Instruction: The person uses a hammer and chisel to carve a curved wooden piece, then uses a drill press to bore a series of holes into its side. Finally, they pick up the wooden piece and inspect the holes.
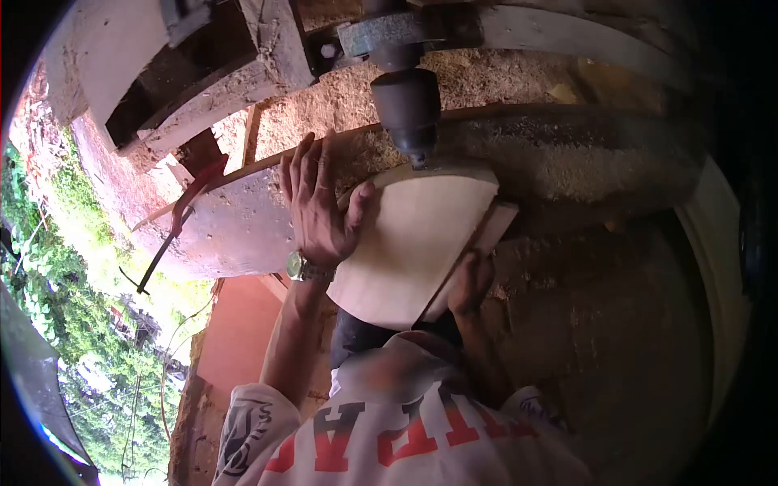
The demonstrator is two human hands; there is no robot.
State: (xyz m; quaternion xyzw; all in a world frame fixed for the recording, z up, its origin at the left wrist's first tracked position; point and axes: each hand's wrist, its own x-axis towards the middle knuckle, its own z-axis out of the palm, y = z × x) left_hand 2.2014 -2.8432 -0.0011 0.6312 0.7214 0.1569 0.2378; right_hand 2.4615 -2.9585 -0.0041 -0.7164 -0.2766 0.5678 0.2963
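A pale, fan-shaped wooden board (413,235) lies under a dark drill chuck (405,101), its curved far edge right at the short bit. My left hand (322,202) rests at the board's left edge, fingers stretched out over the bench and thumb on the wood; a watch is on that wrist. On the other side, a narrow wooden strip (493,231) runs along the board's right edge. My right hand (472,282) is closed at the near part of this strip, its fingertips partly hidden. The board's near end reaches close to my body.
The worn, rounded bench (567,154) carries sawdust and spans the view. Behind it stands a wooden machine frame (275,49) with more sawdust. A red and black curved tool (182,211) hangs over the bench's left side. Greenery (73,324) shows at far left.
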